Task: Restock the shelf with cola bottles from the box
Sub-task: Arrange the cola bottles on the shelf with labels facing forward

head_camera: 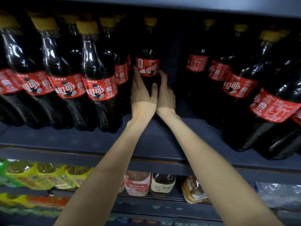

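Your left hand point(141, 97) and right hand point(165, 95) cup the lower body of 1 cola bottle point(147, 66), fingers straight against its sides, thumb across the front; how firmly they hold it is hard to tell in the dark. The bottle stands upright deep on the shelf point(146, 144), in the gap between 2 groups of cola bottles point(101, 79).
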Demonstrator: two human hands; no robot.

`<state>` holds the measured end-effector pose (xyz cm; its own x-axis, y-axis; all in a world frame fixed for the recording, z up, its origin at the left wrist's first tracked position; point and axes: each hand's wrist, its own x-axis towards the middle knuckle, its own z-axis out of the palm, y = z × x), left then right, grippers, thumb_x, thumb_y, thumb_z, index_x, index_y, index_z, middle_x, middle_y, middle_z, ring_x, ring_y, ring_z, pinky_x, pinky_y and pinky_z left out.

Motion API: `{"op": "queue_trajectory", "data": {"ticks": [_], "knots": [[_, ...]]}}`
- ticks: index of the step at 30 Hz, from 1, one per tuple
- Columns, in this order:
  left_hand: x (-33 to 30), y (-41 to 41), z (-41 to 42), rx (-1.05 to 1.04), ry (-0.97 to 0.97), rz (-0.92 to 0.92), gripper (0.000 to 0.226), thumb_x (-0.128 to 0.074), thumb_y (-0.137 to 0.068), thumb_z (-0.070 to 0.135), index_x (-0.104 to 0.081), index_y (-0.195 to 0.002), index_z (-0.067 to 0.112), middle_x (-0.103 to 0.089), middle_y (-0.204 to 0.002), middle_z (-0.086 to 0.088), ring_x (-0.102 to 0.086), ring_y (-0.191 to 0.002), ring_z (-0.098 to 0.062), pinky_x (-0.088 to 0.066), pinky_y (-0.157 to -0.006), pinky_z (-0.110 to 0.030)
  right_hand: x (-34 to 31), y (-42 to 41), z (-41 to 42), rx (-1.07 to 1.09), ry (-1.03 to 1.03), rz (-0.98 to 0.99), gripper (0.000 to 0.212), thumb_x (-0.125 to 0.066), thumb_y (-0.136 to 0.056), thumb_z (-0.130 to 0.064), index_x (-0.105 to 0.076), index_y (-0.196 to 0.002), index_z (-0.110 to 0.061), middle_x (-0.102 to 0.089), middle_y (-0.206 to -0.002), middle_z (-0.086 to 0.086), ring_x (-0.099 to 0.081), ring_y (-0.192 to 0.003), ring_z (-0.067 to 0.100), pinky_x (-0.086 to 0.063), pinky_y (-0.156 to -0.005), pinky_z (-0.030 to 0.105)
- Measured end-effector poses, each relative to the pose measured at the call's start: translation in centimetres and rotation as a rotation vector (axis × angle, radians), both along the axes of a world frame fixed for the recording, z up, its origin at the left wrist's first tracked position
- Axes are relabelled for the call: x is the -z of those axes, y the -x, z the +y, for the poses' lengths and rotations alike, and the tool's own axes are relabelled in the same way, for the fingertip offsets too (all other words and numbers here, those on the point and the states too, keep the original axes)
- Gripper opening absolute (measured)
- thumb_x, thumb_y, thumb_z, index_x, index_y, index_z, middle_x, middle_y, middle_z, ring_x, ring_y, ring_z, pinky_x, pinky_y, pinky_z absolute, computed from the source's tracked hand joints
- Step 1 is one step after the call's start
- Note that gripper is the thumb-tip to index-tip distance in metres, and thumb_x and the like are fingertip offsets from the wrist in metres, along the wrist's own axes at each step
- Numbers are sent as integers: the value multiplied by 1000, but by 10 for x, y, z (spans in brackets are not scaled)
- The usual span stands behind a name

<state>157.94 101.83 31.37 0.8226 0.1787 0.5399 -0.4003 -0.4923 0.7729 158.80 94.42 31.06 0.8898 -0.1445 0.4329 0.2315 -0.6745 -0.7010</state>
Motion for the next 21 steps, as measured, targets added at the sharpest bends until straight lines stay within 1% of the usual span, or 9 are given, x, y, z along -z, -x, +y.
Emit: {"op": "queue_trajectory", "data": {"ticks": [2,4,6,9,13,16,17,19,21], "knots": [[-2,2,0,-11,-53,-7,69,-50,-96,24,-12,-151,8,-21,-156,-15,-26,-142,-27,-26,-114,-35,0,-2,3,34,0,12,54,-37,-98,-30,-14,-146,-32,-58,-123,15,-61,-100,36,-49,-84,43],[-2,6,0,4,-75,3,69,-50,-96,25,-12,-151,10,-15,-158,-14,-21,-144,-27,-23,-115,-35,-2,-5,6,56,-37,30,53,-34,-97,-24,-15,-147,-30,-54,-126,16,-58,-102,36,-47,-84,42],[0,8,2,17,-58,21,72,-51,-95,26,-8,-152,11,-13,-159,-13,-20,-145,-26,-23,-116,-36,-2,-7,12,57,-39,14,55,-34,-95,-17,-18,-146,-29,-51,-128,16,-56,-103,35,-45,-83,40],[1,7,7,34,-61,19,75,-52,-92,24,-8,-152,10,-15,-158,-12,-22,-144,-27,-24,-115,-36,0,-7,16,49,-46,-17,59,-37,-92,-13,-19,-146,-28,-47,-133,14,-55,-106,33,-43,-83,39],[0,14,6,23,-51,21,76,-53,-91,21,-10,-152,10,-15,-158,-12,-23,-143,-27,-25,-115,-36,1,-5,12,-14,-90,21,62,-38,-91,-11,-18,-147,-30,-44,-138,13,-56,-105,31,-43,-82,36],[0,28,1,4,-29,-16,75,-57,-88,15,-17,-150,7,-20,-155,-14,-26,-141,-28,-28,-113,-30,-1,3,-1,-124,-97,44,63,-42,-90,-14,-20,-147,-28,-49,-133,14,-55,-109,28,-45,-90,37],[0,35,-3,4,-20,-33,73,-58,-87,13,-21,-149,7,-23,-153,-14,-28,-140,-27,-27,-110,-26,-2,7,-8,-152,-106,66,62,-45,-90,-14,-23,-147,-26,-51,-128,13,-54,-109,25,-45,-93,36],[-1,49,-13,26,-6,-103,65,-58,-86,10,-31,-145,8,-33,-147,-12,-35,-135,-24,-27,-108,-21,-2,16,-25,-150,-107,70,56,-55,-89,-11,-37,-141,-20,-54,-122,10,-55,-106,21,-47,-94,35],[-4,54,-24,94,1,-210,56,-56,-84,9,-41,-137,9,-45,-137,-9,-44,-126,-21,-36,-106,-27,0,31,-44,-80,-118,-5,40,-57,-89,-12,-52,-128,-16,-58,-119,7,-58,-105,19,-50,-92,37]]}}
